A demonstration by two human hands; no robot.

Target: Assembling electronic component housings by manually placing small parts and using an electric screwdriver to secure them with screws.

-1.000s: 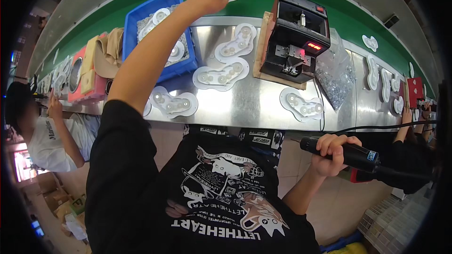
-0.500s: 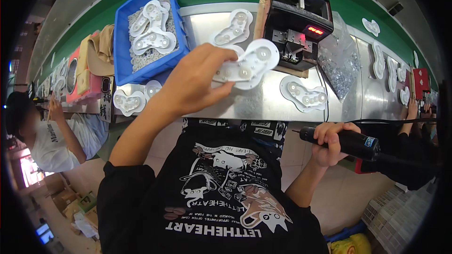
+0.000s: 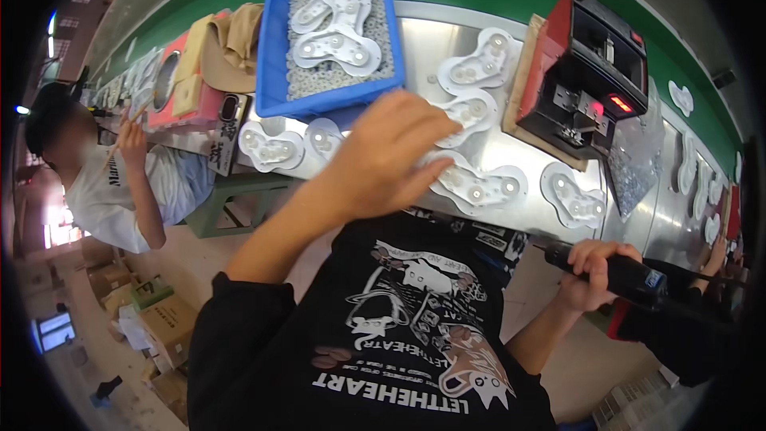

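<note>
My left hand [image 3: 395, 156] hovers over the metal bench with its thumb and fingers apart, nothing visibly gripped. Close to its thumb lies a white three-lobed plastic housing [image 3: 481, 189] with round metal-coloured pieces in its lobes, flat by the bench's front edge. Another such housing [image 3: 467, 117] rests just beyond my fingertips, partly covered by them. In front of my body, beyond the bench edge, my right hand [image 3: 592, 273] is wrapped round a black electric screwdriver [image 3: 634, 283], its bit pointing left.
A blue bin [image 3: 273, 72] of small grey pieces has several housings on top. Right of centre stands a red and black machine [image 3: 586, 76] with a lit display, beside a clear bag [image 3: 636, 164] of small metal parts. More housings lie around. A co-worker [image 3: 120, 168] sits at the left.
The housing my left hand held is now on the bench, and those fingers have come away from it. The view has shifted and tilted; my right hand still holds the screwdriver.
</note>
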